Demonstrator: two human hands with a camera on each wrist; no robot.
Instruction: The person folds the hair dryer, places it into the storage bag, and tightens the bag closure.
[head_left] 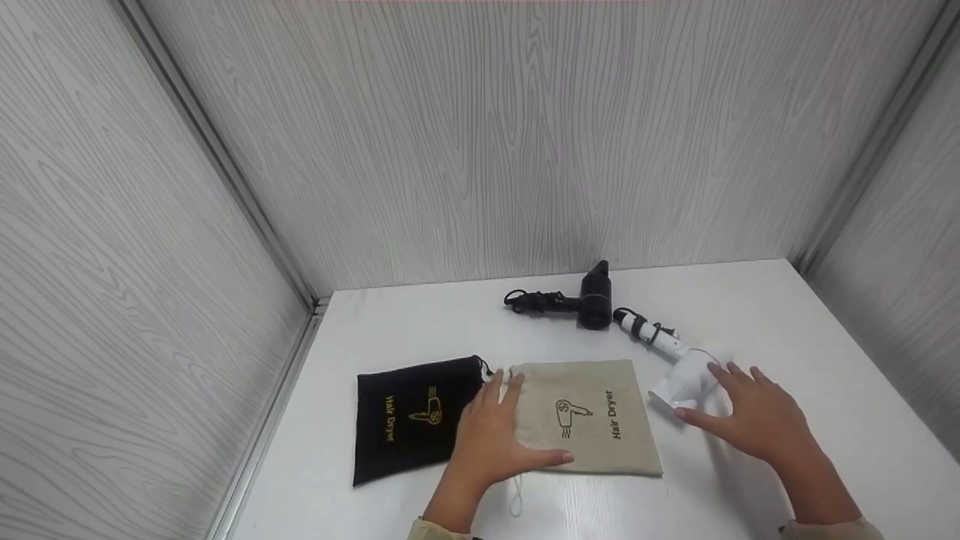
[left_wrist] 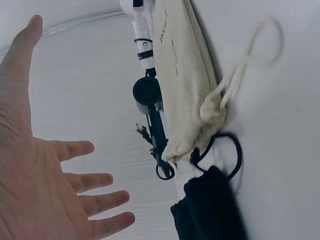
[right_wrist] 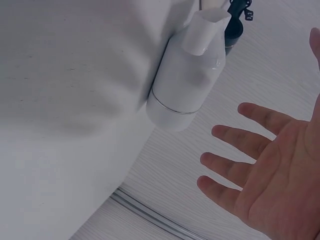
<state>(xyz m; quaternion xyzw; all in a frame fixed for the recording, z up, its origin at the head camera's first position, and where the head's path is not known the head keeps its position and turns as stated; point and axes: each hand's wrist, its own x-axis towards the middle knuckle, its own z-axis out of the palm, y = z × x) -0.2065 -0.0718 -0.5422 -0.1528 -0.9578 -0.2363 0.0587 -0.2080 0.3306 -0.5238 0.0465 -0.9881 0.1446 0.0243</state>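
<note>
My left hand [head_left: 489, 439] hovers with spread fingers over the meeting edges of two drawstring pouches. One is a beige pouch [head_left: 592, 382] printed "Hair Dryer"; the other is a black pouch [head_left: 397, 405] with yellow print. In the left wrist view that hand [left_wrist: 55, 185] holds nothing. At the right, my right hand [head_left: 761, 416] is spread above a white hair dryer [head_left: 686, 379], partly covering it. The right wrist view shows this hand [right_wrist: 280, 175] apart from the white hair dryer [right_wrist: 180, 82].
A black hair dryer [head_left: 596, 300] with its cord bundled lies near the back wall [head_left: 480, 150]. The white dryer's handle [head_left: 652, 335] points toward it. Grey wood-grain panels enclose the white table [head_left: 315, 450] at the back and sides.
</note>
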